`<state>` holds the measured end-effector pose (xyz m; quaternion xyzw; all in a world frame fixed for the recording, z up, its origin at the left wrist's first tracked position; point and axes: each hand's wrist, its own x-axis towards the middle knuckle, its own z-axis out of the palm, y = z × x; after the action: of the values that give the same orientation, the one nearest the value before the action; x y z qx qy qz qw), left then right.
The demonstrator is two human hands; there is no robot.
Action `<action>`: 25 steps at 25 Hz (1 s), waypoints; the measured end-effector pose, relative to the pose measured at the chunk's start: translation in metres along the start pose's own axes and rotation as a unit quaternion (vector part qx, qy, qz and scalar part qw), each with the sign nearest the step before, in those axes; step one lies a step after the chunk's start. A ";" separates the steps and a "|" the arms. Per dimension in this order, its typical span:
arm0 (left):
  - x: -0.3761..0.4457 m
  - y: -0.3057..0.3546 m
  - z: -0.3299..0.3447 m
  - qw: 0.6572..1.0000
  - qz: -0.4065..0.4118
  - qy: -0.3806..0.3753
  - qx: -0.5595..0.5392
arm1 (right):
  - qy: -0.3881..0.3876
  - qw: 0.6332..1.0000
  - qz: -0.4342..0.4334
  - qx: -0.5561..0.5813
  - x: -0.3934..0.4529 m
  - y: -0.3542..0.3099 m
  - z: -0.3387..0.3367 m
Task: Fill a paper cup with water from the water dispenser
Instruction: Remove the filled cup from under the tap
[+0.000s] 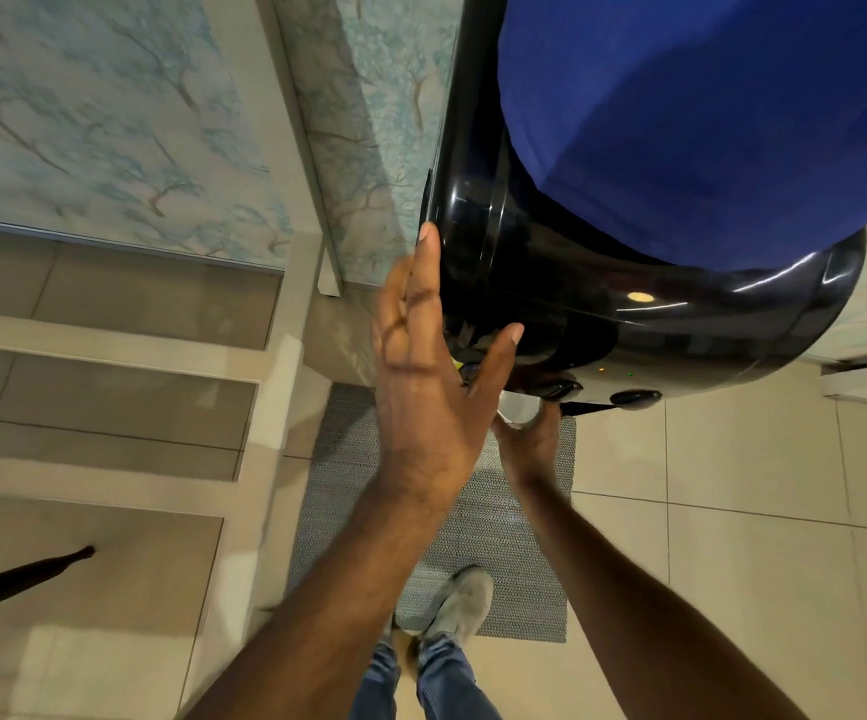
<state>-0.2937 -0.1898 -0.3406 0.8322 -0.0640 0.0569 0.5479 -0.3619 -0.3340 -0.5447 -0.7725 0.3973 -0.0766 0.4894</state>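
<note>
Steps (109, 387) climb at your far left, three treads showing, with a dark stick (16, 579) lying low beside them. Your left hand (426, 387) comes next, fingers spread and flat, thumb splayed, resting against the black dispenser (603, 304) at its left shoulder; it pinches nothing. Just right of it and lower, your right hand (527, 444) is curled around the cup (518, 407), held under the dispenser's front where two dark taps (634, 397) jut out. Only a pale sliver of the cup shows, so you cannot judge its water level from here. One blue bottle (707, 122) sits on top. Below you, one grey mat (499, 511) and one shoe (465, 600) in clear view.

Risk, as I judge it: with the rim nearly hidden by your left hand and the dispenser's overhang, the cup could sit off the spout line, and water would run onto your fingers and the mat. Overfilling is the other worry, since you can't see inside. A soft paper wall may also buckle if you squeeze as it gets heavier.
</note>
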 end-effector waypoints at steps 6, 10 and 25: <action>-0.003 0.011 -0.010 0.999 -0.027 -0.023 0.036 | -0.017 0.998 -0.015 0.065 -0.043 -0.026 -0.031; -0.009 0.035 -0.022 0.994 -0.059 -0.034 0.082 | -0.037 0.992 0.000 0.117 -0.082 -0.057 -0.065; -0.033 0.189 -0.153 0.989 0.006 0.012 0.144 | -0.049 0.988 -0.103 0.101 -0.177 -0.261 -0.202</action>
<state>-0.3618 -0.1215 -0.1149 0.9013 -0.0532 0.0792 0.4225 -0.4430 -0.2986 -0.1808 -0.7585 0.2816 -0.1286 0.5735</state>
